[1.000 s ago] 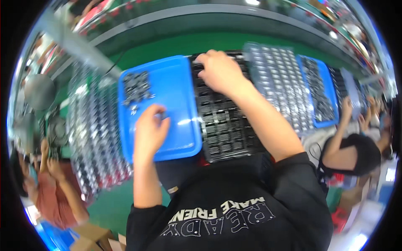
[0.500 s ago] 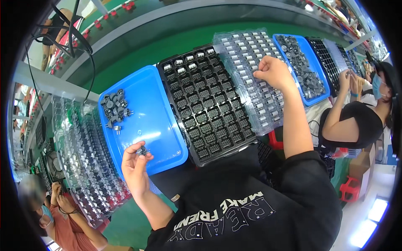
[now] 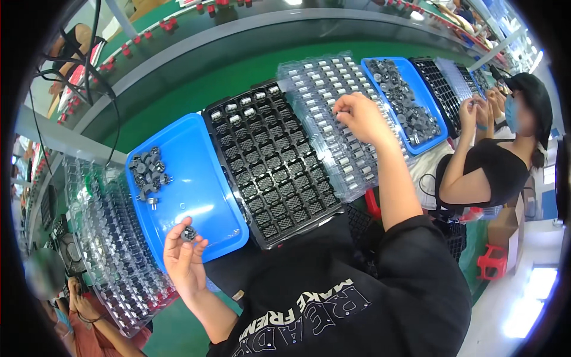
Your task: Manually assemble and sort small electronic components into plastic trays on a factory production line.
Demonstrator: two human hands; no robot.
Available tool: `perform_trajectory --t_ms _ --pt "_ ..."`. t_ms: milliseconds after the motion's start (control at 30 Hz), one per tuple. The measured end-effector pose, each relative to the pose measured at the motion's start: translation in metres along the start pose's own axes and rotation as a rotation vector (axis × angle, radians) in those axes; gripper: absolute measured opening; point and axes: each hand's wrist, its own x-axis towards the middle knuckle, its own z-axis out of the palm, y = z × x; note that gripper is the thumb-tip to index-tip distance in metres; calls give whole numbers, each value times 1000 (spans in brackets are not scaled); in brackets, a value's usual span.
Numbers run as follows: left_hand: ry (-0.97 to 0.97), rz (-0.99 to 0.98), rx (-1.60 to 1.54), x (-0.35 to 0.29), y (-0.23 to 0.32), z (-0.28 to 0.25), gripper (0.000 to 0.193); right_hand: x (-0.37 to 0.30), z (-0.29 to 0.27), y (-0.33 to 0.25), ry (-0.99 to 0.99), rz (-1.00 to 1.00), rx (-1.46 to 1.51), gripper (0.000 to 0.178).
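My left hand (image 3: 185,262) is closed, pinching a dark grey round plug part (image 3: 188,233) between its fingertips, over the near edge of a blue tray (image 3: 196,172). A cluster of similar grey plug parts (image 3: 148,169), some with metal pins, lies in that tray's far left part. My right hand (image 3: 364,118) is over a clear plastic tray (image 3: 297,71) holding rows of small silver cylindrical parts (image 3: 344,160). Its thumb and forefinger are pressed together; a small dark bit shows at the tips, too small to name.
Between my hands lies a black compartment tray (image 3: 270,172), with several silver parts in its far cells. Another blue tray (image 3: 440,131) of grey parts stands to the right. Stacked clear trays (image 3: 113,238) are at left. Co-workers sit on both sides; a red stool (image 3: 492,262) stands at right.
The whole view has shifted, so the trays appear farther left and lower. The plug part in my left hand now shows its round face. My right hand stays over the clear tray, fingertips pinched.
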Motion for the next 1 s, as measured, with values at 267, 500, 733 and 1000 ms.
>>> perform_trajectory --t_ms 267,500,733,1000 --pt "-149 -21 -43 -7 -8 43 38 -62 30 -121 20 -45 841 17" --pt "-242 26 55 4 -3 84 40 -107 66 -189 -57 -252 937 22" --pt "-229 142 54 -2 12 91 51 -95 67 -211 117 -607 713 32" --pt "-308 163 32 2 11 80 45 -97 74 -212 119 -599 721 34"
